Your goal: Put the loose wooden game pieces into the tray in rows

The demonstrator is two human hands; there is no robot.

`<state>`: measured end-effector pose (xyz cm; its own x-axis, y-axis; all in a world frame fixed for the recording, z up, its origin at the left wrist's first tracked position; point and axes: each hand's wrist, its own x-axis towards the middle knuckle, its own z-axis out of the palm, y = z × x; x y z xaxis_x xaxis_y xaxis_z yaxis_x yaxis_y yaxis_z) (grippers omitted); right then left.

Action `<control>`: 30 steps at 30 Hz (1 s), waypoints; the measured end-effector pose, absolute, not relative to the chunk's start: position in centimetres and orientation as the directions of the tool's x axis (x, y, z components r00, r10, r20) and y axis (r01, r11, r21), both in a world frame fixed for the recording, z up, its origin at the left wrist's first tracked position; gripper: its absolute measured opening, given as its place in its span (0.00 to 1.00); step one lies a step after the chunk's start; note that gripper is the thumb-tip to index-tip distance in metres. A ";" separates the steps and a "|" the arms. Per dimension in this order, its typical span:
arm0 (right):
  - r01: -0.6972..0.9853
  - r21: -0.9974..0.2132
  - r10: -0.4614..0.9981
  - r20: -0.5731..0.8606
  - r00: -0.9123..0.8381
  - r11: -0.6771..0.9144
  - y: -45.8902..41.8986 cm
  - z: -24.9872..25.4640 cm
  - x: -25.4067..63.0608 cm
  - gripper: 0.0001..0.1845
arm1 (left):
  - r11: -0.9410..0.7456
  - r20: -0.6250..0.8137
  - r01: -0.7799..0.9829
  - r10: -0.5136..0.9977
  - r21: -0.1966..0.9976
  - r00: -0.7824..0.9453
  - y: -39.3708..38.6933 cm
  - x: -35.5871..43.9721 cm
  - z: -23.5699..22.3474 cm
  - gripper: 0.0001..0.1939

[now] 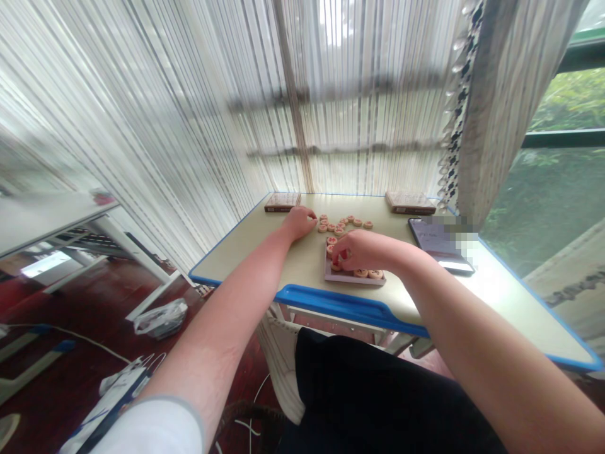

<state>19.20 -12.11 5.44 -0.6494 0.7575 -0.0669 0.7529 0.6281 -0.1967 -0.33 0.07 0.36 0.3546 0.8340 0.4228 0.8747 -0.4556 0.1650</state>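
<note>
Round wooden Chinese chess pieces with red characters lie loose in a group on the pale desktop. Beside their left end is my left hand, its fingers curled together; whether anything is between them I cannot make out. My right hand reaches over a shallow tray-like box near the desk's front edge. Its fingertips are pinched on a Chinese chess piece in the box's near left corner. More pieces sit along the box's near side and left side, and my hand covers the rest of its inside.
The desk has a blue rim with a raised front ledge. Two flat boxes stand at the back, one left and one right. A smartphone lies to the right. String curtains hang behind; a plastic bag is on the floor.
</note>
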 end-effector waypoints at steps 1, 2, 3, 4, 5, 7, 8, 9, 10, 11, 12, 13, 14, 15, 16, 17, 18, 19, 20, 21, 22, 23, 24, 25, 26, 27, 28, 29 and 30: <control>0.750 -0.196 0.755 -0.063 -0.653 0.632 -12.1 5.5 19.2 0.11 | -0.457 0.422 0.874 0.834 0.167 0.356 0.1 -0.3 0.4 0.15; 0.751 -0.190 0.756 -0.058 -0.652 0.633 -12.1 5.5 19.2 0.12 | -0.458 0.422 0.873 0.834 0.170 0.355 0.1 -0.3 0.4 0.15; 0.756 -0.180 0.761 -0.055 -0.647 0.630 -12.2 5.5 19.1 0.13 | -0.456 0.421 0.873 0.835 0.172 0.353 0.0 -0.3 0.4 0.15; 0.763 -0.166 0.767 -0.055 -0.639 0.624 -12.2 5.5 19.1 0.13 | -0.453 0.421 0.875 0.837 0.173 0.350 0.0 -0.3 0.4 0.14; 0.773 -0.149 0.775 -0.059 -0.630 0.617 -12.2 5.5 19.1 0.14 | -0.450 0.420 0.876 0.838 0.173 0.347 0.0 -0.2 0.4 0.14; 0.783 -0.121 0.782 -0.072 -0.620 0.610 -12.2 5.5 19.0 0.14 | -0.449 0.418 0.877 0.839 0.170 0.348 -0.1 -0.2 0.4 0.14; 0.782 -0.115 0.779 -0.077 -0.622 0.613 -12.1 5.4 19.0 0.13 | -0.449 0.416 0.877 0.839 0.169 0.349 -0.1 -0.2 0.4 0.14; 0.779 -0.113 0.776 -0.080 -0.626 0.617 -12.1 5.4 19.0 0.13 | -0.450 0.415 0.877 0.839 0.169 0.351 -0.1 -0.2 0.4 0.14; 0.774 -0.114 0.771 -0.078 -0.632 0.623 -12.1 5.3 19.0 0.12 | -0.451 0.413 0.877 0.840 0.168 0.353 -0.1 -0.2 0.4 0.14; 0.770 -0.116 0.768 -0.075 -0.637 0.627 -12.0 5.3 19.0 0.12 | -0.450 0.411 0.877 0.841 0.168 0.353 -0.1 -0.2 0.4 0.14; 0.769 -0.118 0.767 -0.075 -0.638 0.628 -12.0 5.2 19.0 0.12 | -0.449 0.409 0.878 0.842 0.166 0.353 -0.1 -0.3 0.4 0.15; 0.768 -0.118 0.766 -0.073 -0.638 0.629 -11.9 5.1 19.0 0.12 | -0.448 0.407 0.878 0.842 0.165 0.354 -0.1 -0.3 0.4 0.15; 0.767 -0.116 0.765 -0.069 -0.640 0.631 -11.9 5.1 19.0 0.12 | -0.449 0.405 0.878 0.842 0.163 0.355 -0.1 -0.3 0.4 0.15; 0.765 -0.114 0.764 -0.064 -0.642 0.634 -11.9 5.1 19.0 0.12 | -0.449 0.403 0.879 0.843 0.162 0.356 -0.1 -0.3 0.4 0.15; 0.761 -0.114 0.760 -0.059 -0.647 0.639 -11.8 5.0 19.0 0.13 | -0.449 0.401 0.879 0.843 0.160 0.357 -0.1 -0.3 0.4 0.15; 0.755 -0.115 0.755 -0.053 -0.654 0.646 -11.8 5.0 19.0 0.13 | -0.448 0.398 0.880 0.845 0.159 0.359 -0.2 -0.3 0.5 0.15; 0.748 -0.119 0.748 -0.048 -0.662 0.653 -11.7 5.0 18.9 0.13 | -0.448 0.393 0.880 0.846 0.158 0.360 -0.2 -0.3 0.5 0.15; 0.741 -0.125 0.743 -0.043 -0.668 0.660 -11.7 5.0 18.9 0.13 | -0.446 0.388 0.881 0.848 0.157 0.361 -0.2 -0.3 0.6 0.15; 0.735 -0.133 0.738 -0.038 -0.674 0.664 -11.7 5.0 18.9 0.14 | -0.444 0.385 0.882 0.850 0.157 0.359 -0.3 -0.3 0.6 0.15; 0.729 -0.143 0.733 -0.030 -0.679 0.669 -11.7 5.0 18.9 0.14 | -0.441 0.382 0.884 0.852 0.157 0.358 -0.3 -0.2 0.6 0.15; 0.725 -0.153 0.731 -0.022 -0.682 0.672 -11.7 5.0 18.9 0.14 | -0.441 0.380 0.884 0.853 0.157 0.358 -0.3 -0.2 0.7 0.15; 0.723 -0.163 0.731 -0.016 -0.682 0.671 -11.7 5.0 18.8 0.14 | -0.441 0.380 0.884 0.853 0.156 0.359 -0.3 -0.2 0.7 0.15; 0.720 -0.173 0.730 -0.010 -0.684 0.672 -11.8 5.0 18.8 0.14 | -0.443 0.381 0.883 0.852 0.156 0.359 -0.3 -0.2 0.7 0.15; 0.715 -0.183 0.727 -0.002 -0.687 0.675 -11.9 5.1 18.8 0.13 | -0.444 0.383 0.882 0.851 0.156 0.360 -0.3 -0.2 0.6 0.15; 0.709 -0.190 0.723 0.010 -0.691 0.680 -11.9 5.1 18.8 0.13 | -0.444 0.383 0.882 0.850 0.156 0.361 -0.3 -0.2 0.6 0.15; 0.702 -0.195 0.719 0.023 -0.695 0.685 -12.0 5.2 18.8 0.12 | -0.444 0.382 0.882 0.851 0.156 0.361 -0.2 -0.2 0.6 0.15; 0.696 -0.199 0.715 0.035 -0.699 0.690 -12.1 5.2 18.8 0.12 | -0.442 0.382 0.883 0.852 0.158 0.358 -0.2 -0.2 0.6 0.15; 0.692 -0.200 0.712 0.043 -0.701 0.693 -12.1 5.2 18.8 0.11 | -0.440 0.380 0.884 0.854 0.159 0.356 -0.2 -0.2 0.6 0.15; 0.694 -0.200 0.714 0.044 -0.699 0.692 -12.1 5.2 18.8 0.11 | -0.440 0.378 0.883 0.854 0.161 0.357 -0.2 -0.2 0.6 0.15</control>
<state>18.81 -12.09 5.24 -0.6990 0.7138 0.0442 0.6938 0.6918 -0.2002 -0.16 -0.22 0.59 0.3571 0.8541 0.3782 0.8833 -0.4404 0.1607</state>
